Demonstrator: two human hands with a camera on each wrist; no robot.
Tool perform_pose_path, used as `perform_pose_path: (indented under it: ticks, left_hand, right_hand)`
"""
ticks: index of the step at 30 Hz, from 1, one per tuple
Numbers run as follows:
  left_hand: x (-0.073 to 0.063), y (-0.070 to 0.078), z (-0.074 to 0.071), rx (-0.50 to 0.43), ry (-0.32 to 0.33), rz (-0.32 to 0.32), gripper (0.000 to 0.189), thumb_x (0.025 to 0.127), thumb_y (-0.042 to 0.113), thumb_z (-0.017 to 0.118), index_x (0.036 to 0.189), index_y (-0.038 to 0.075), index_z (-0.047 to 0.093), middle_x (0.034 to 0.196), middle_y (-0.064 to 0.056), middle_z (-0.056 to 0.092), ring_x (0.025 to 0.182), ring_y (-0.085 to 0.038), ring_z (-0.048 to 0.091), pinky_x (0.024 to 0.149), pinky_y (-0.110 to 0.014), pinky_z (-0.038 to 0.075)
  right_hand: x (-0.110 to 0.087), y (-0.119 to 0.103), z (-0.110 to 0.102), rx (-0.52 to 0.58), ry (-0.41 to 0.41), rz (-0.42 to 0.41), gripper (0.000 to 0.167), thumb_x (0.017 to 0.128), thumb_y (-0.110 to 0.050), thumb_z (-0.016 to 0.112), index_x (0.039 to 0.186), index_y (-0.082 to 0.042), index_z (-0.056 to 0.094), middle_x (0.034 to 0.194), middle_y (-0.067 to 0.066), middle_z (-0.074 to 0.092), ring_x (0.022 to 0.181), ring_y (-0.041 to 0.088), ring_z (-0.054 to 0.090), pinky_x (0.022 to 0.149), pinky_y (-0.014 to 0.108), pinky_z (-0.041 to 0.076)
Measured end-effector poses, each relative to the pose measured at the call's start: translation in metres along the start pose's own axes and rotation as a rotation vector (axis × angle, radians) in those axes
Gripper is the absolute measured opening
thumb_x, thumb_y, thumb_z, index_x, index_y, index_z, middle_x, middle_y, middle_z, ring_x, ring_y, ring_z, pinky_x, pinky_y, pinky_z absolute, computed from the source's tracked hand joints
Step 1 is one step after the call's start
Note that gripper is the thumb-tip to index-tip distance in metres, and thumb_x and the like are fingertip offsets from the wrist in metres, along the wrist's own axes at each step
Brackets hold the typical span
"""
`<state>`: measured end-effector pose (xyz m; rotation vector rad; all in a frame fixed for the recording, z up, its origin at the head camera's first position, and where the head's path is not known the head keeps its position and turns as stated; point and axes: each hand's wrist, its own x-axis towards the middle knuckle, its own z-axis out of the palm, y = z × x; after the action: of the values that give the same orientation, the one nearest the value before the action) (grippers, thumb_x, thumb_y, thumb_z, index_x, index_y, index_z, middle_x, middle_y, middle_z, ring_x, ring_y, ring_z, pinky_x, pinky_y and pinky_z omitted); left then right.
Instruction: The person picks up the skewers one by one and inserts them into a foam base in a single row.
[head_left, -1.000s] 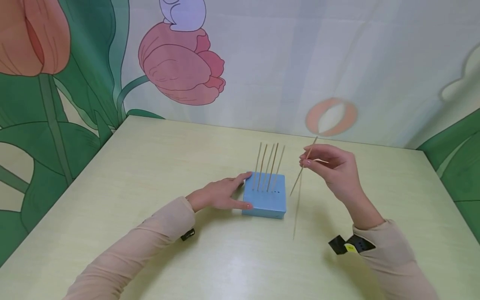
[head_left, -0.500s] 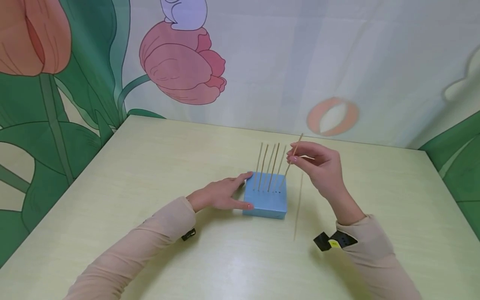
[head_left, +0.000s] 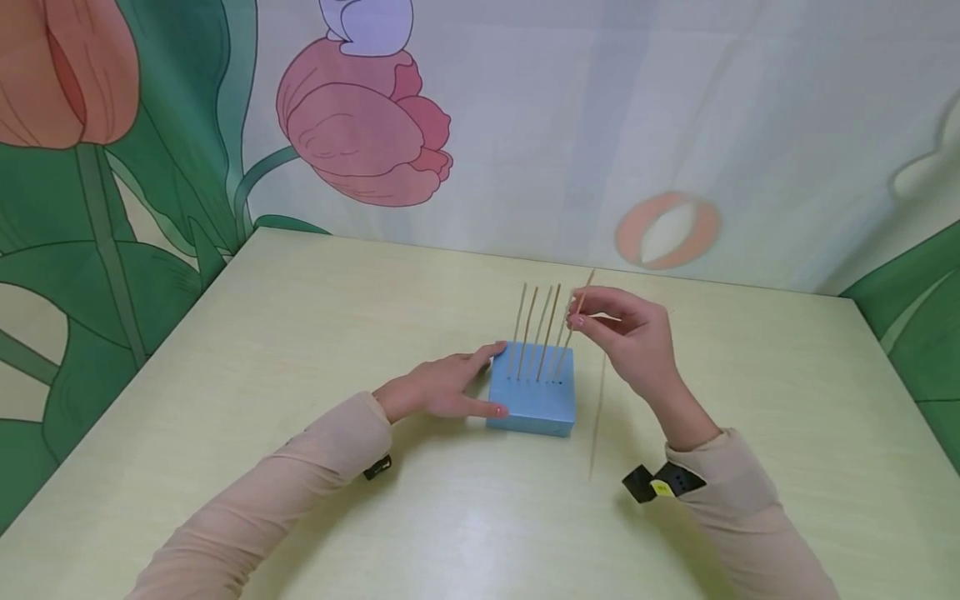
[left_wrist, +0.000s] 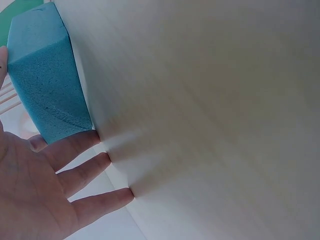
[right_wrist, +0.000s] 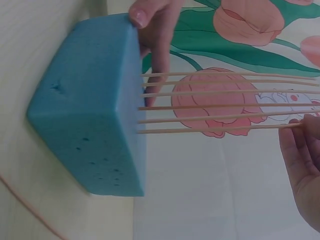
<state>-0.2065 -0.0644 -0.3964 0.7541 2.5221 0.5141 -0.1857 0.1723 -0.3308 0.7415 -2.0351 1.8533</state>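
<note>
A light blue foam block [head_left: 534,404] lies on the table with several thin wooden sticks [head_left: 528,325] standing in a row of holes in its top. My left hand [head_left: 450,387] rests at its left side, thumb on the near corner and index finger at the far one. In the left wrist view the other fingers [left_wrist: 85,175] are straight, tips against the table. Between thumb and fingertips, my right hand [head_left: 633,337] pinches another wooden stick [head_left: 589,279], slightly tilted. Its lower end meets the block's top at the right end of the row; how deep it sits I cannot tell.
Right of the block, a loose wooden stick [head_left: 597,417] lies flat on the pale table [head_left: 337,283]. Small holes [right_wrist: 102,170] mark one side of the block in the right wrist view. A flower-printed backdrop [head_left: 525,125] hangs behind the table.
My right hand has moved left with its stick, from beside the block to above it. The stick's lower end is now at the row of holes. My left hand has stayed in place.
</note>
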Motion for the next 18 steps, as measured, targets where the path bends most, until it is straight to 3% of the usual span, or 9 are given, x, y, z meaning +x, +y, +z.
perform_pose_path:
  ticks: [4, 10, 18]
  left_hand:
    - [0.000, 0.000, 0.000, 0.008, 0.004, 0.004, 0.094, 0.078, 0.064, 0.055, 0.147, 0.025, 0.004, 0.145, -0.006, 0.031, 0.130, -0.024, 0.031, 0.094, -0.047, 0.035]
    - [0.001, 0.000, 0.000, 0.008, 0.015, 0.004, 0.094, 0.078, 0.064, 0.055, 0.147, 0.024, 0.005, 0.145, -0.006, 0.032, 0.130, -0.024, 0.032, 0.094, -0.047, 0.035]
    - [0.000, -0.001, 0.001, 0.010, 0.010, 0.006, 0.093, 0.078, 0.064, 0.054, 0.147, 0.026, 0.004, 0.145, -0.005, 0.031, 0.130, -0.023, 0.032, 0.094, -0.047, 0.035]
  right_hand:
    - [-0.005, 0.007, 0.001, -0.078, -0.018, -0.015, 0.020, 0.076, 0.010, 0.066, 0.096, 0.013, 0.062, 0.081, -0.002, 0.065, 0.076, 0.012, 0.062, 0.070, 0.026, 0.051]
    - [-0.009, 0.013, 0.004, -0.127, -0.031, -0.046, 0.020, 0.076, 0.009, 0.067, 0.096, 0.011, 0.064, 0.081, 0.010, 0.067, 0.074, 0.015, 0.064, 0.068, 0.027, 0.051]
    - [-0.011, 0.012, -0.001, -0.174, -0.037, 0.004, 0.023, 0.075, 0.012, 0.066, 0.098, 0.009, 0.065, 0.085, 0.013, 0.067, 0.078, 0.008, 0.063, 0.069, 0.024, 0.051]
